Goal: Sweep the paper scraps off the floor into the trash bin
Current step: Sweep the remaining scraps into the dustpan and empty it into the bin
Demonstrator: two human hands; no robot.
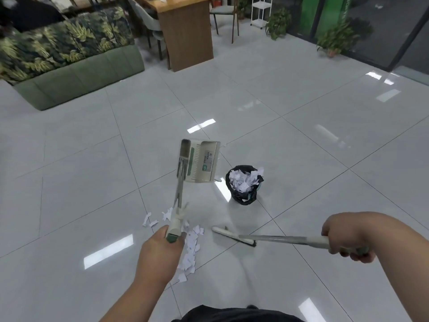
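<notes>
Left hand [160,249] nearest me, fingers curled round cream long-handled dustpan [202,161]; right hand [348,238] grips cream broom [278,238]; black-lined round bin [243,199] brimful of white paper scraps [243,181].

I am holding the dustpan [200,162] out ahead of my left hand [160,249], with paper scraps [191,247] lying on the floor [301,147] beneath and right of that hand. The broom [274,238] in my right hand [346,238] is pointing left, its head lying just right of the scraps, while the trash bin [245,184] is standing beyond, right of the dustpan.
</notes>
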